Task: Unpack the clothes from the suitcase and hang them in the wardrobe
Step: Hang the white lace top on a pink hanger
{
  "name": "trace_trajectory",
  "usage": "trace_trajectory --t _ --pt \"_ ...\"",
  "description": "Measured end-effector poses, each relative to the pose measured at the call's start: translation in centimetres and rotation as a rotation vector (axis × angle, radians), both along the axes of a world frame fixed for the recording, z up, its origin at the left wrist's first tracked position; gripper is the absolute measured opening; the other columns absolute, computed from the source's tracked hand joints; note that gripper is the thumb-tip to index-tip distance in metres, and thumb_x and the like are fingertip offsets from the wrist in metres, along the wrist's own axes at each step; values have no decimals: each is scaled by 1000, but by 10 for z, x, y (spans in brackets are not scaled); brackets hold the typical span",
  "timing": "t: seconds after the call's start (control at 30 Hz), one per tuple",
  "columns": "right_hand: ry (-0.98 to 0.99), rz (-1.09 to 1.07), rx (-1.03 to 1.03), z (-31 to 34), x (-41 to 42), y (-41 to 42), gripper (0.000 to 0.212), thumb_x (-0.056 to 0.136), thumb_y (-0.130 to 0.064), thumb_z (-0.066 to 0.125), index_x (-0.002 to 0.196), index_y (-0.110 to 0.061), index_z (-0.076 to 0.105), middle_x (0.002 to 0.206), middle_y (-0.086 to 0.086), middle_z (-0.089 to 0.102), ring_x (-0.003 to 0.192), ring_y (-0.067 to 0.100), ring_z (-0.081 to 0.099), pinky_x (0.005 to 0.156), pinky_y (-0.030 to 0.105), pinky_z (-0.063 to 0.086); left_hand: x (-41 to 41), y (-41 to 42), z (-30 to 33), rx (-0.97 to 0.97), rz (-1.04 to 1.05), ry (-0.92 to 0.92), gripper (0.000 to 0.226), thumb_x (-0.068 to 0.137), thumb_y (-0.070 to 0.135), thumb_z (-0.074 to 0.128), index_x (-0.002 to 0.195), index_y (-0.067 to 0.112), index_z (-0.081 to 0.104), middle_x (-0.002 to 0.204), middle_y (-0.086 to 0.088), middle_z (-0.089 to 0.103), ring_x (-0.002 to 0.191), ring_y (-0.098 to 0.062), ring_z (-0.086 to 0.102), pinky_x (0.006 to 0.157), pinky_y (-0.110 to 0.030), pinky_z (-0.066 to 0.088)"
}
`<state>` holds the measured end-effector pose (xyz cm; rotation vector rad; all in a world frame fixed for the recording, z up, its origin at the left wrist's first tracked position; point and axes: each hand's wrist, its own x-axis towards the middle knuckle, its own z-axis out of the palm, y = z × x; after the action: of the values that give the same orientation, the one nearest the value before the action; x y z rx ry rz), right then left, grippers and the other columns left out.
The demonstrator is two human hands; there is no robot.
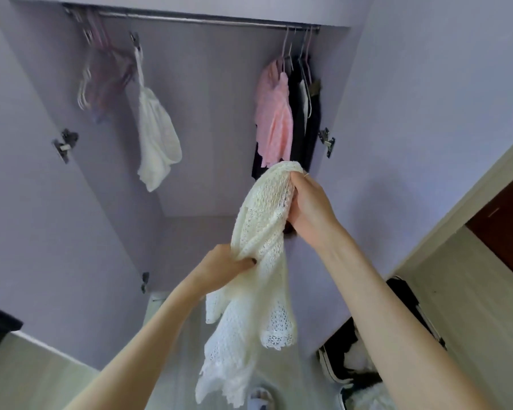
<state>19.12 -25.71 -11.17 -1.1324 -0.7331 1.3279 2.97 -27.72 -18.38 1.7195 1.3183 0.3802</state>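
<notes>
Both arms are raised in front of the open wardrobe, and between them hangs a cream lace garment. The right hand is the higher of the two: its fingers are curled round the bunched top of the lace, up near the foot of the clothes already hung. The left hand grips the fabric lower down, thumb and fingers pinching a fold, and from there the rest of the garment trails loose toward the floor, its scalloped hem hanging free.

Inside, a metal rail runs across the top. At its left end is a cluster of bare hangers, pinkish and blurred, and just beside them a white garment dangles from a clip hanger. At the right end hang a pink top and, touching it, dark clothes; I cannot tell how many dark pieces there are.

Down at the lower right, partly behind the right forearm, the suitcase lies open on the pale floor, with black and white clothing in it. Near the bottom edge a slipper shows under the hanging lace.
</notes>
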Motion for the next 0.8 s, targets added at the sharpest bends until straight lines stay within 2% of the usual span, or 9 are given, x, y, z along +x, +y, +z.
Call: trace_trajectory --t 0.13,0.23,0.3,0.33,0.37,0.5,0.63,0.73,0.8 --pt "45 106 82 0 -7 40 21 99 -28 44 98 -14 60 95 2 68 88 14 66 83 30 51 -24 35 14 -34 197 -241 21 90 17 58 91 -4 62 82 -7 63 76 -22 58 71 -36 48" --pt "-139 322 75 -16 -13 76 28 93 -44 49 93 -19 60 84 -6 66 79 7 63 77 25 49 -35 72 32 -67 352 -493 12 91 12 57 94 8 67 92 -8 72 86 -24 69 78 -37 56" --pt "-300 502 -15 -30 -19 85 55 79 -59 62 116 -19 58 108 -8 66 104 9 61 97 37 46 -38 87 45 -84 387 -593 14 92 11 55 99 8 66 95 -10 72 88 -24 70 74 -33 58" --pt "-345 586 -52 -36 -21 97 72 71 -62 69 127 -20 52 121 -6 62 116 13 57 104 42 42 -40 101 50 -75 405 -613 16 93 11 54 103 7 65 97 -10 72 90 -24 70 73 -32 59" --pt "-380 639 -72 -39 -23 106 77 69 -58 73 130 -18 50 126 -2 61 118 16 57 105 43 42 -42 112 54 -73 419 -639 18 93 11 53 106 5 64 99 -11 72 91 -24 70 73 -33 59" --pt "-499 633 -30 -34 -18 153 19 85 -26 66 100 -15 65 104 2 71 98 17 67 98 41 48 -50 155 65 -49 509 -631 17 91 12 57 104 6 64 98 -11 72 90 -24 70 68 -30 59" --pt "-502 532 0 -24 -13 193 28 87 -30 62 107 -12 66 110 7 69 104 22 65 101 44 45 -63 188 61 11 649 -515 15 86 16 64 99 9 66 94 -7 71 84 -20 69 65 -26 56" --pt "-370 414 -57 -18 -6 215 24 92 -20 56 109 -5 61 112 13 67 100 24 65 99 44 45 -77 207 57 28 792 -471 16 83 18 69 95 8 65 88 -6 68 84 -24 66 79 -35 53" --pt "-339 352 -58 -13 -3 229 20 93 -18 54 107 -4 60 113 15 66 97 23 66 98 44 46 -85 220 59 17 803 -435 12 81 21 71 86 12 65 84 -4 67 81 -23 64 80 -34 51"
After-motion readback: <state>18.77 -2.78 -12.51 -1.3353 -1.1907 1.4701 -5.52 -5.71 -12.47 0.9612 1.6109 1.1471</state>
